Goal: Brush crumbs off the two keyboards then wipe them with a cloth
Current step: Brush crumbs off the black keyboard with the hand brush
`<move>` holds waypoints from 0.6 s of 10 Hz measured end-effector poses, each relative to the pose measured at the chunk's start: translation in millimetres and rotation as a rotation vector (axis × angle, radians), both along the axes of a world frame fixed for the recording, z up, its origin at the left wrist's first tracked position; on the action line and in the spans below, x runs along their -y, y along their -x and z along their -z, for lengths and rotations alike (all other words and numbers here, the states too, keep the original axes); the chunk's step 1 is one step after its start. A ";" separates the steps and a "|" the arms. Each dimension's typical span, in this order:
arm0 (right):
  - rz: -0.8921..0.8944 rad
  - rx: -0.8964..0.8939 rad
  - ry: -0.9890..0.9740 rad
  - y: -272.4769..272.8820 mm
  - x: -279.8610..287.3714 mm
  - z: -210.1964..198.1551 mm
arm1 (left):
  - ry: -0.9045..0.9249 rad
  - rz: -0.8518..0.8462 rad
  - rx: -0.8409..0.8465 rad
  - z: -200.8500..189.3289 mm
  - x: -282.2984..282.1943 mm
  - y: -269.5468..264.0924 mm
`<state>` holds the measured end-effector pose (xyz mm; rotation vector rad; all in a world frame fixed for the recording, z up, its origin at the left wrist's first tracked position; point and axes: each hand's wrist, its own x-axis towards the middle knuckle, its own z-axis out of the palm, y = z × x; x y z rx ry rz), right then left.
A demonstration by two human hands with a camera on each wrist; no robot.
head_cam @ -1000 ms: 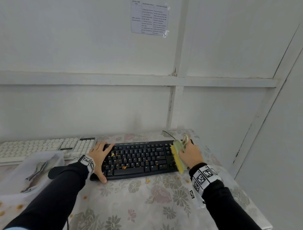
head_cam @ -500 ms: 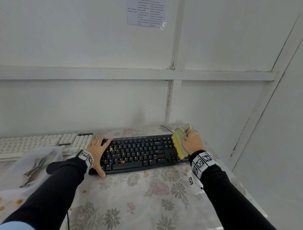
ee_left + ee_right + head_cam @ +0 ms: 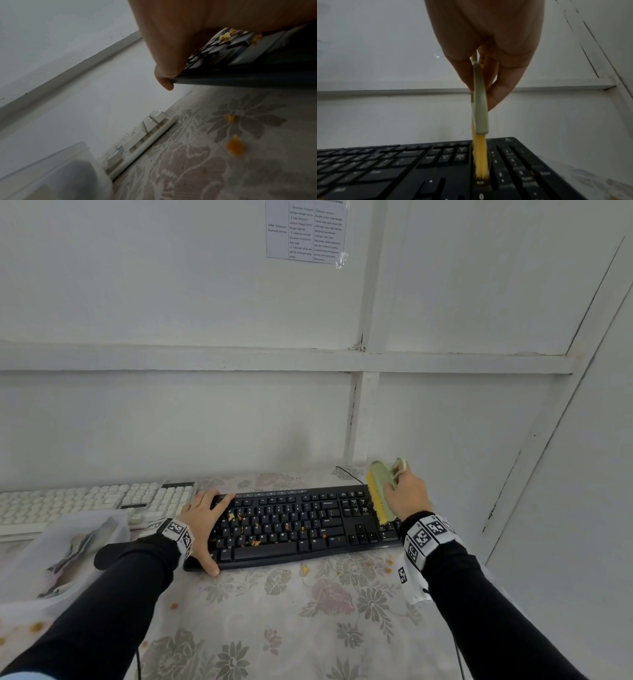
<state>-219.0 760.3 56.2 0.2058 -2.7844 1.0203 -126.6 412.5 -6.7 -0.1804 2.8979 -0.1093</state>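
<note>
We see a white panelled wall filling the upper half of the head view, with a printed sheet taped at the top centre. Below it lies a table under a flowered cloth, which fills the lower middle of the frame.

The black keyboard sits in the centre of the head view, with orange crumbs scattered over its left and middle keys and a few more on the cloth in front of it. The white keyboard lies at the left edge of the frame, near the black one but not touching it. In front of it, at the lower left, we see a clear plastic bag with something grey inside; we cannot tell what it is.

Our left hand rests flat on the left end of the black keyboard, fingers straight and spread, thumb at the front edge. In the left wrist view one fingertip hooks over the keyboard's edge.

Our right hand holds a brush over the right end of the black keyboard, fingers curled round its pale green handle. In the right wrist view the brush stands upright, its yellow bristles touching the keys beside the number pad.
</note>
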 end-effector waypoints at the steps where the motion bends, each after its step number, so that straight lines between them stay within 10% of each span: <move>1: -0.017 0.053 -0.047 -3.4 -5.0 5.4 | 0.007 -0.001 0.005 -0.3 -0.2 0.7; 6: 0.081 -0.008 -0.010 7.5 -28.5 -6.1 | 0.025 -0.001 0.022 0.2 -1.1 0.3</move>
